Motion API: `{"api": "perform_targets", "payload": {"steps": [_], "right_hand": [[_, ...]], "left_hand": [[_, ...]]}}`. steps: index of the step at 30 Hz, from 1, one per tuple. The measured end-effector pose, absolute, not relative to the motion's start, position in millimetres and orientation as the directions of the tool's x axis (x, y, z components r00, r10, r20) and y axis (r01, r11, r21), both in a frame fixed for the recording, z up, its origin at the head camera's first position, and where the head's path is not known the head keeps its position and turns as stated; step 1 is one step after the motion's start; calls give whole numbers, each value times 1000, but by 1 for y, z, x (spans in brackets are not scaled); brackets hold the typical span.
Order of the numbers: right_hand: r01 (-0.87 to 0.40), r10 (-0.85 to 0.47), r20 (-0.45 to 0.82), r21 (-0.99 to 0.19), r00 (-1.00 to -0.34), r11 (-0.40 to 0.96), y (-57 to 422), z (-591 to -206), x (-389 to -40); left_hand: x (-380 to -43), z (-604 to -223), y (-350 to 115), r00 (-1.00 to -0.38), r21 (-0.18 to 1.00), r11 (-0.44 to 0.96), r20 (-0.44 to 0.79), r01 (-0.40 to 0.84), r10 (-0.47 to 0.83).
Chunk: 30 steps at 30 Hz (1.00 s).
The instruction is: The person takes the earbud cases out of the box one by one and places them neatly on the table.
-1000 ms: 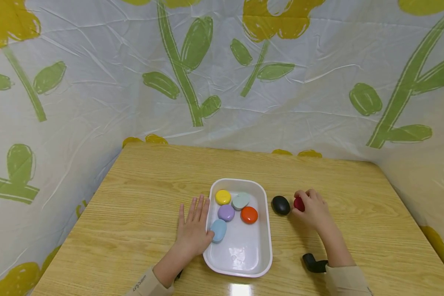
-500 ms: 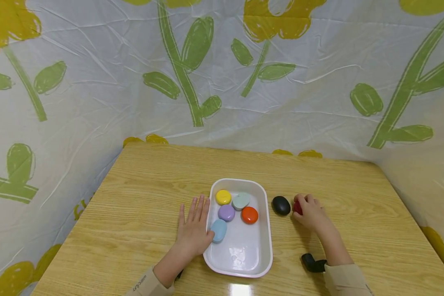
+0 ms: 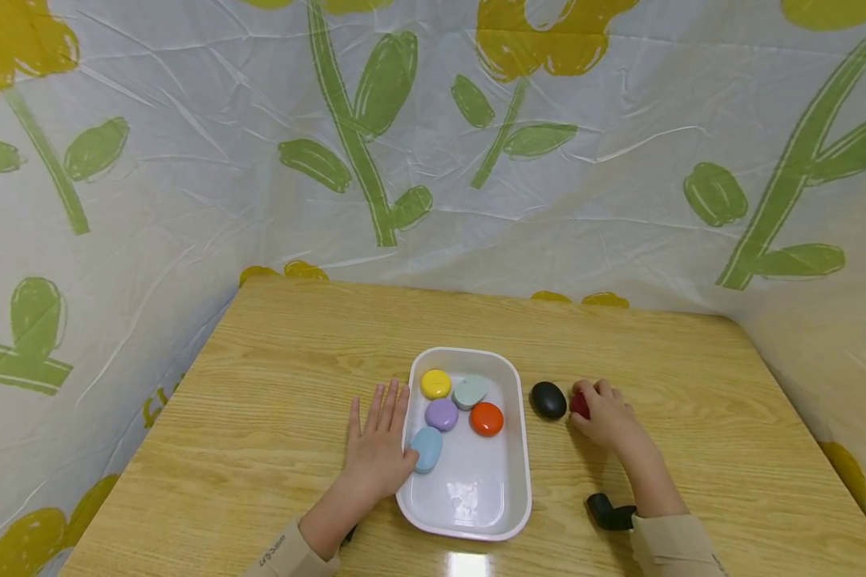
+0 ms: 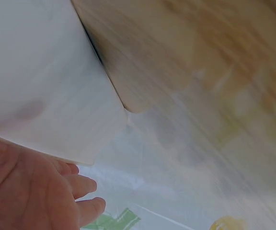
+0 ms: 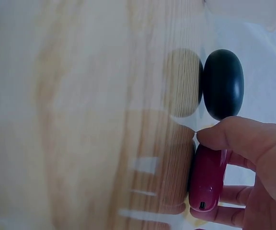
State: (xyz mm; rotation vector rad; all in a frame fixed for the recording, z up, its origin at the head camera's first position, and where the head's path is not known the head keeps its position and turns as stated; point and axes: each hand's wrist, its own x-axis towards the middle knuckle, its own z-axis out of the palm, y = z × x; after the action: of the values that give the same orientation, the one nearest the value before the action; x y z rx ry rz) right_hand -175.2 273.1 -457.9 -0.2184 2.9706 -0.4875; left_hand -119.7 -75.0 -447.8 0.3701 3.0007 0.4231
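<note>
Fingers of my right hand (image 3: 609, 418) curl round a glossy dark red, pebble-shaped piece (image 5: 208, 178) on the table, thumb on one side. A small black slot shows on its end in the right wrist view. Just left of it lies a smooth black oval piece (image 3: 548, 400). With fingers spread and straight, my left hand (image 3: 377, 463) lies along the left rim of a white tray (image 3: 469, 535); the thumb reaches over the rim to a light blue oval piece (image 3: 427, 450). The left wrist view shows that palm beside the tray's outer wall.
Inside the tray are yellow (image 3: 436, 385), pale green (image 3: 470, 393), purple (image 3: 442, 415) and orange-red (image 3: 487, 419) rounded pieces. A black device (image 3: 610, 513) sits by the right wrist. Behind the wooden table (image 3: 317, 336) hangs a flowered sheet (image 3: 260, 160).
My right hand has come slightly down and toward the left with the red piece, which sits closer to the black one. The left hand and tray stay in place.
</note>
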Motion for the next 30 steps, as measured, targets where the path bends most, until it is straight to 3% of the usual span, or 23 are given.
{"api": "perform_targets", "payload": {"steps": [5, 9, 13, 18, 30], "right_hand": [[-128, -165, -88, -328, -982, 936, 272, -453, -173], [-170, -181, -1, -327, -984, 930, 267, -440, -171], [-289, -254, 150, -306, -956, 907, 252, -427, -171], [-471, -398, 292, -252, -870, 846, 226, -420, -170], [-552, -528, 166, -180, -833, 814, 165, -428, -163]], "left_hand": [[-120, -448, -75, -966, 291, 930, -62, 225, 253], [-120, -448, -75, -965, 286, 931, -65, 225, 253], [-120, -449, -76, -965, 292, 929, -63, 225, 254], [-120, -449, -76, -965, 310, 924, -55, 226, 255], [-119, -447, -76, -965, 300, 927, -65, 224, 254]]}}
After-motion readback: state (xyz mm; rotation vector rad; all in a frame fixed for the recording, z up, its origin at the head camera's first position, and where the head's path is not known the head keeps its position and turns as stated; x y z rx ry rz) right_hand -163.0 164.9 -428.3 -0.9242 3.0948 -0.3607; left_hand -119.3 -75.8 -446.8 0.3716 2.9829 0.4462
